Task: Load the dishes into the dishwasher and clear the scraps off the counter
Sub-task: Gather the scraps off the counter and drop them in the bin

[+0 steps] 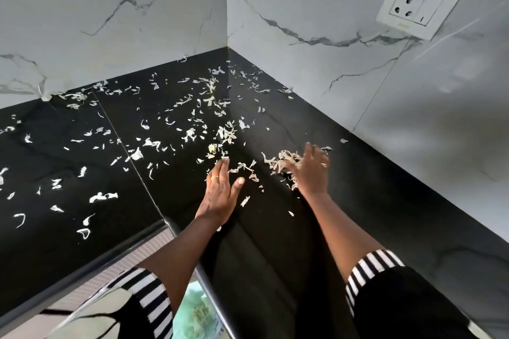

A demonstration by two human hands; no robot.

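Note:
Pale vegetable scraps [190, 118] lie scattered over the black corner counter [68, 162]. My left hand [220, 190] stands on its edge on the counter with straight fingers, thumb out, a ring on one finger. My right hand [312, 170] is blurred, fingers spread, right against a small heap of scraps [281, 161] to its left. A few scraps lie between the two hands. Neither hand holds anything that I can see.
Marble-patterned walls meet at the corner behind the counter, with a white socket and switch plate [416, 4] on the right wall. Below the counter's front edge a light green bag [198, 314] holds some scraps. More scraps reach the far left of the counter.

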